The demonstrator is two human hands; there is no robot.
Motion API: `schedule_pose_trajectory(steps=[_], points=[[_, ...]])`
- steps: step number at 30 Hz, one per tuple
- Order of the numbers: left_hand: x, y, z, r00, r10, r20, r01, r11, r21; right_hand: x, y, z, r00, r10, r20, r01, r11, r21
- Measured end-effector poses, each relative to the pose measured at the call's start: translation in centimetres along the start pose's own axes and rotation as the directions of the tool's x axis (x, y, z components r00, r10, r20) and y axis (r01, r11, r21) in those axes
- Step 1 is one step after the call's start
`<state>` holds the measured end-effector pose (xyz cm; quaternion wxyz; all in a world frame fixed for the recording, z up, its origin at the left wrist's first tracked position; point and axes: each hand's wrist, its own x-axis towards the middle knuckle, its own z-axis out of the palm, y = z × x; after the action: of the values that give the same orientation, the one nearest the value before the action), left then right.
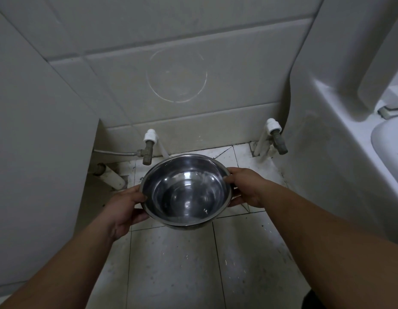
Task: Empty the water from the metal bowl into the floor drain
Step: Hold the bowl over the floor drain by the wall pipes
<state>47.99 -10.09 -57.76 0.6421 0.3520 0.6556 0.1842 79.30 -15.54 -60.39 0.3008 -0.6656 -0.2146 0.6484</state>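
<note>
Both hands' fingers (139,198) curled around metal bowl (186,190)

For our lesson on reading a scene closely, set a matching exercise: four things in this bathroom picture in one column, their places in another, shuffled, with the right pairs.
Things
1. metal bowl
2. left hand
3. right hand
4. hose valve

Places
A. low on the back wall, beyond the bowl
B. gripping the bowl's rim on the sink side
C. held level above the tiled floor
D. gripping the bowl's rim on the side away from the sink

Pairs: 1-C, 2-D, 3-B, 4-A
</note>
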Motion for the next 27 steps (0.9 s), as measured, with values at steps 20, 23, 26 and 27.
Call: schedule_pose_trajectory(steps=[20,23,26,27], points=[[0.36,0.48,-0.65,1.000,-0.004,-0.013,0.004,1.000,0.011,0.27,0.34,-0.10,1.000,0.010,-0.005,-0.009,1.000,0.024],[0.34,0.61,-0.69,1.000,-0.005,-0.007,0.005,1.000,0.016,0.34,0.38,-0.10,1.000,0.013,0.000,-0.013,0.999,0.031],[0.42,0.59,-0.82,1.000,-0.005,0.001,0.005,1.000,0.009,0.31,0.46,-0.13,1.000,0.010,0.005,-0.010,0.999,0.031],[0.44,0.58,-0.85,1.000,-0.004,0.006,0.004,1.000,0.011,0.31,0.45,-0.12,1.000,0.008,0.005,-0.008,1.000,0.030]])
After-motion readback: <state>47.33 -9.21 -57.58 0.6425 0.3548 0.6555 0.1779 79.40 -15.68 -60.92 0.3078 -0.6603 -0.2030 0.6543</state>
